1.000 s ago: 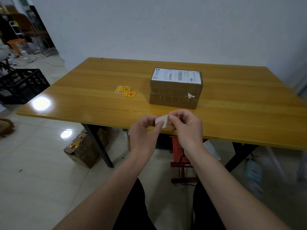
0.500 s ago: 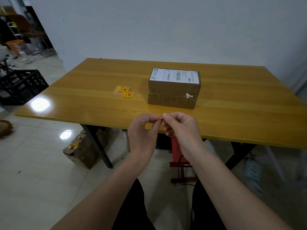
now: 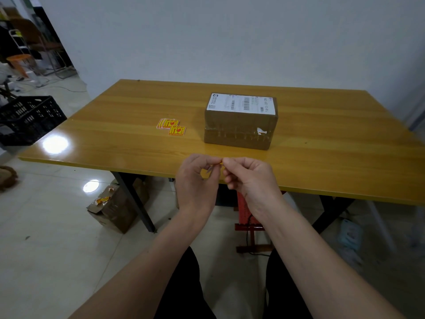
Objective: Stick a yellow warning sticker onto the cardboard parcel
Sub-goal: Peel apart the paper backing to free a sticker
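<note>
A brown cardboard parcel point(image 3: 239, 128) with a white shipping label on top stands on the wooden table point(image 3: 333, 146). My left hand point(image 3: 197, 180) and my right hand point(image 3: 248, 178) meet over the table's near edge, in front of the parcel. Both pinch one yellow warning sticker point(image 3: 220, 163), seen edge-on, so only a thin yellow sliver shows between the fingertips. A small pile of yellow and red stickers point(image 3: 171, 126) lies on the table to the left of the parcel.
A black plastic crate point(image 3: 27, 119) sits on the floor at the far left. An open cardboard box point(image 3: 115, 208) lies on the tiles by the table leg, and a red stool point(image 3: 248, 217) stands under the table. A white wall rises behind the table.
One second ago the sticker's white backing faced me between my fingers. It has since turned edge-on, and my fingertips have closed together around it.
</note>
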